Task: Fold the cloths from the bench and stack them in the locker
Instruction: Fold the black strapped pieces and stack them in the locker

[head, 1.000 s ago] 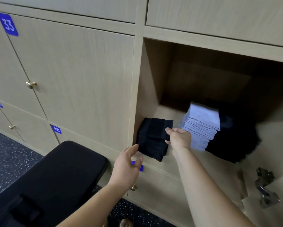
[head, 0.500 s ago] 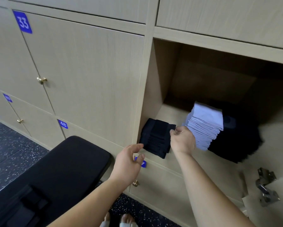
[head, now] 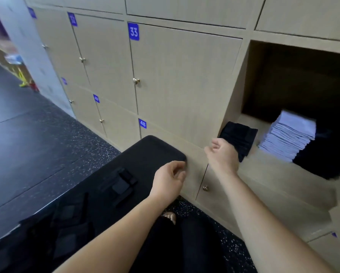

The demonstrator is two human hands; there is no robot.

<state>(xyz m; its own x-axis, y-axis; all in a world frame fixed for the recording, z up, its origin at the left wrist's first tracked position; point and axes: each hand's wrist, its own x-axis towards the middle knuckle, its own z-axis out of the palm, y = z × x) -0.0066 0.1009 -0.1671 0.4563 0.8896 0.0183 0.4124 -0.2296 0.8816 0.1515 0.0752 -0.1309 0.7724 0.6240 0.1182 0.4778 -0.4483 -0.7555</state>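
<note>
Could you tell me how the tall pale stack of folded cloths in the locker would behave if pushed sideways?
The pale stack is many thin separate layers, so a push near the top would probably shear it rather than slide it whole. It looks slightly slanted, so it may tip further. Lifted from one edge, the layers would likely sag.

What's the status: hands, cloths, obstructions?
Left hand, right hand empty, loosely curled. Folded black cloth stack in open wooden locker. Nothing in the way.
</note>
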